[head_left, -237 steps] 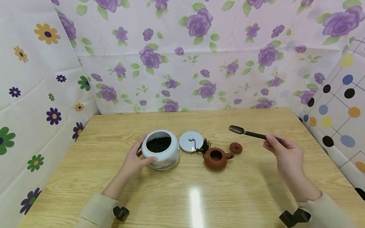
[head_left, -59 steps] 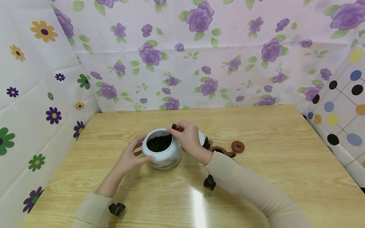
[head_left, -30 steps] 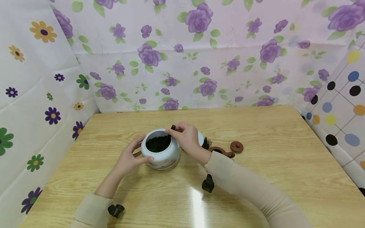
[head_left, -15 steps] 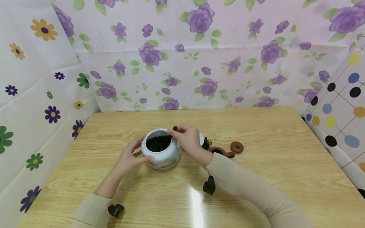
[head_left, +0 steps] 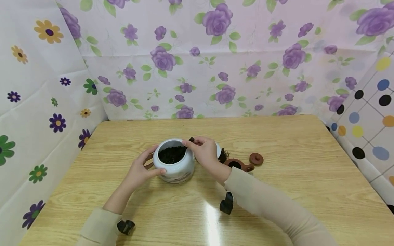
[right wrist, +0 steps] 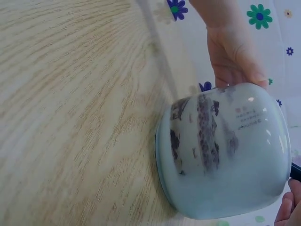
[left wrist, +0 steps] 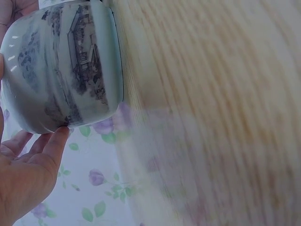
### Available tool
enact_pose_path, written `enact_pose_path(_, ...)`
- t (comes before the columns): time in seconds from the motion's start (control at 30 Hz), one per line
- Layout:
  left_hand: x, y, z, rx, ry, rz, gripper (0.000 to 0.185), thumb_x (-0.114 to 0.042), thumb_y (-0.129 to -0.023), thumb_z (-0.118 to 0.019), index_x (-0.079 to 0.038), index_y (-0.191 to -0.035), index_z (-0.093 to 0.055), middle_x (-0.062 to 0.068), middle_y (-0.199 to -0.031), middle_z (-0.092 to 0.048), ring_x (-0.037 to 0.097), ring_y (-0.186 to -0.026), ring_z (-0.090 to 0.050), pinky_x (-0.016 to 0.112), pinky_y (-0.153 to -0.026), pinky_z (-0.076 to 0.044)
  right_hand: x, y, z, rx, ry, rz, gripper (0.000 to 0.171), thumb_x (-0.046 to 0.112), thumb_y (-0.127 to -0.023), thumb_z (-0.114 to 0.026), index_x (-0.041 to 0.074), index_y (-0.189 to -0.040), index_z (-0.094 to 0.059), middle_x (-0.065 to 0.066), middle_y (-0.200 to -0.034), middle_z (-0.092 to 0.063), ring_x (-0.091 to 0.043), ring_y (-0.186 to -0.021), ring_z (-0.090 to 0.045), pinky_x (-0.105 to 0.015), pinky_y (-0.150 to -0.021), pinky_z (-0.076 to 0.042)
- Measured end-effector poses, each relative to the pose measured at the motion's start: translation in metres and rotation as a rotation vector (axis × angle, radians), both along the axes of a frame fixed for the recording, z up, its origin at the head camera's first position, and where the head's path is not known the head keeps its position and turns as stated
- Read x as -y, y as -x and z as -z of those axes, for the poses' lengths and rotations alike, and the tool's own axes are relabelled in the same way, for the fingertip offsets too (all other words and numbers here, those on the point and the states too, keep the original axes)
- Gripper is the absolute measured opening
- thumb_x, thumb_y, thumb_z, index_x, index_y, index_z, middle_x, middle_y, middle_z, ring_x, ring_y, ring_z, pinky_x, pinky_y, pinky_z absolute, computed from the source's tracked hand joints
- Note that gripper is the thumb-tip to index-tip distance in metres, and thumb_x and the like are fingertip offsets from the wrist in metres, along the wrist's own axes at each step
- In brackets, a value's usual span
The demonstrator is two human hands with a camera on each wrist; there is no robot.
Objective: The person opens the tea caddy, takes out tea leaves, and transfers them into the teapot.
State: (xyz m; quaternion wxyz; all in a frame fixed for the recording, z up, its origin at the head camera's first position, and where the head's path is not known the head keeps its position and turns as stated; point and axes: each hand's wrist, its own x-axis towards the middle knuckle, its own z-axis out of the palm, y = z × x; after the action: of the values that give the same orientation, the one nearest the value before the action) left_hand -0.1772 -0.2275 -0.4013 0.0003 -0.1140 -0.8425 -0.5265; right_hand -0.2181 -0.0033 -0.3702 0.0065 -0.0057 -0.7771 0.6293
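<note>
A white porcelain tea jar (head_left: 176, 172) with a painted landscape stands uncovered on the table, dark tea leaves (head_left: 170, 155) inside. My left hand (head_left: 141, 169) holds the jar from its left, thumb at the front and fingers round the back. At the jar's right rim, my right hand (head_left: 205, 152) pinches the black handle of a tea scoop (head_left: 192, 139). Its head is hidden in the jar. The right wrist view also catches the scoop's handle (right wrist: 296, 172) by the rim. Partly behind my right wrist sits a brown clay teapot (head_left: 248, 167), uncovered.
The jar's white lid (head_left: 218, 150) lies right of the jar, mostly covered by my right hand, with its dark tassel (head_left: 224, 155) beside it. The small brown teapot lid (head_left: 256, 159) rests behind the teapot's handle. A floral cloth (head_left: 184, 85) hangs behind the wooden table (head_left: 277, 136).
From the right side, my right hand has carried the scoop leftward and put its head into the jar. Lately the handle leans further right. My left hand still holds the jar.
</note>
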Motion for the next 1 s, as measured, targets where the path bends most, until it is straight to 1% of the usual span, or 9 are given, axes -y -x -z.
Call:
enact_pose_path(0.1, -0.0004, 0.0003, 0.0, -0.001, -0.008, 0.002, 0.082, -0.016, -0.071, -0.078, -0.013, -0.141, -0.035, 0.012, -0.143, -0.037, 0.033, -0.127, -0.041, 0.049, -0.101, -0.04, -0.0005, -0.0005, 0.0002, 0.022, 0.042, 0.015, 0.024, 0.033, -0.075, -0.075, 0.01, -0.073, -0.07, -0.002, -0.075, -0.066, -0.011, -0.057, -0.049, -0.022, -0.052, -0.041)
enact_pose_path(0.2, -0.0007, 0.0001, -0.0003, -0.001, -0.011, 0.001, 0.082, -0.016, -0.071, -0.079, -0.013, -0.141, -0.036, 0.012, -0.143, -0.037, 0.033, -0.127, -0.041, 0.049, -0.101, -0.04, -0.0011, -0.0012, 0.0004, 0.041, 0.086, 0.022, 0.024, 0.032, -0.075, -0.075, 0.009, -0.071, -0.069, -0.001, -0.07, -0.063, -0.011, -0.052, -0.043, -0.023, -0.053, -0.04)
enact_pose_path(0.3, -0.0007, -0.0007, -0.001, 0.004, -0.006, -0.001, 0.082, -0.017, -0.072, -0.078, -0.013, -0.142, -0.035, 0.012, -0.143, -0.037, 0.032, -0.127, -0.04, 0.049, -0.102, -0.04, -0.0015, -0.0019, 0.0008, 0.066, 0.119, 0.028, 0.026, 0.033, -0.076, -0.074, 0.009, -0.07, -0.067, 0.001, -0.068, -0.061, -0.014, -0.055, -0.046, -0.024, -0.056, -0.044)
enact_pose_path(0.43, -0.0007, -0.0017, -0.0016, 0.012, -0.008, 0.0, 0.083, -0.018, -0.072, -0.078, -0.014, -0.142, -0.034, 0.011, -0.144, -0.036, 0.032, -0.128, -0.039, 0.05, -0.102, -0.039, -0.0007, -0.0029, 0.0016, 0.094, 0.144, 0.042, 0.027, 0.034, -0.077, -0.073, 0.01, -0.068, -0.065, 0.001, -0.071, -0.065, -0.023, -0.073, -0.059, -0.028, -0.063, -0.051)
enact_pose_path(0.53, -0.0009, -0.0022, -0.0018, 0.012, -0.009, 0.003, 0.083, -0.018, -0.073, -0.078, -0.013, -0.142, -0.033, 0.012, -0.144, -0.035, 0.032, -0.128, -0.039, 0.05, -0.103, -0.038, 0.0002, -0.0038, 0.0017, 0.105, 0.154, 0.046, 0.028, 0.034, -0.077, -0.073, 0.01, -0.067, -0.063, -0.002, -0.074, -0.067, -0.025, -0.079, -0.061, -0.035, -0.069, -0.054)
enact_pose_path(0.63, -0.0012, -0.0022, -0.0018, 0.012, -0.008, 0.003, 0.083, -0.017, -0.073, -0.077, -0.013, -0.142, -0.033, 0.012, -0.144, -0.036, 0.032, -0.128, -0.039, 0.05, -0.103, -0.038, 0.0003, -0.0045, 0.0017, 0.112, 0.163, 0.046, 0.028, 0.034, -0.078, -0.072, 0.01, -0.068, -0.062, -0.005, -0.077, -0.068, -0.022, -0.081, -0.062, -0.041, -0.077, -0.054)
enact_pose_path(0.7, -0.0013, -0.002, -0.0018, 0.013, -0.011, 0.001, 0.082, -0.017, -0.073, -0.077, -0.013, -0.142, -0.033, 0.012, -0.144, -0.036, 0.032, -0.128, -0.039, 0.05, -0.103, -0.038, 0.0001, -0.005, 0.0017, 0.121, 0.17, 0.047, 0.028, 0.034, -0.079, -0.071, 0.009, -0.069, -0.062, -0.006, -0.078, -0.068, -0.021, -0.082, -0.063, -0.043, -0.08, -0.054)
enact_pose_path(0.87, -0.0012, -0.0022, -0.0017, 0.016, -0.015, -0.001, 0.083, -0.017, -0.073, -0.078, -0.014, -0.143, -0.033, 0.011, -0.145, -0.035, 0.032, -0.128, -0.039, 0.049, -0.103, -0.038, -0.0003, -0.006, 0.0015, 0.134, 0.203, 0.071, 0.03, 0.036, -0.078, -0.071, 0.007, -0.073, -0.066, -0.005, -0.076, -0.065, -0.026, -0.082, -0.062, -0.043, -0.082, -0.053)
enact_pose_path(1.0, -0.0007, -0.0021, -0.0008, 0.015, -0.014, -0.001, 0.083, -0.017, -0.073, -0.077, -0.014, -0.143, -0.033, 0.011, -0.145, -0.035, 0.032, -0.129, -0.039, 0.048, -0.103, -0.038, -0.0003, -0.0059, 0.0017, 0.132, 0.246, 0.094, 0.028, 0.033, -0.079, -0.072, 0.006, -0.074, -0.066, -0.003, -0.073, -0.065, -0.021, -0.074, -0.061, -0.042, -0.083, -0.052)
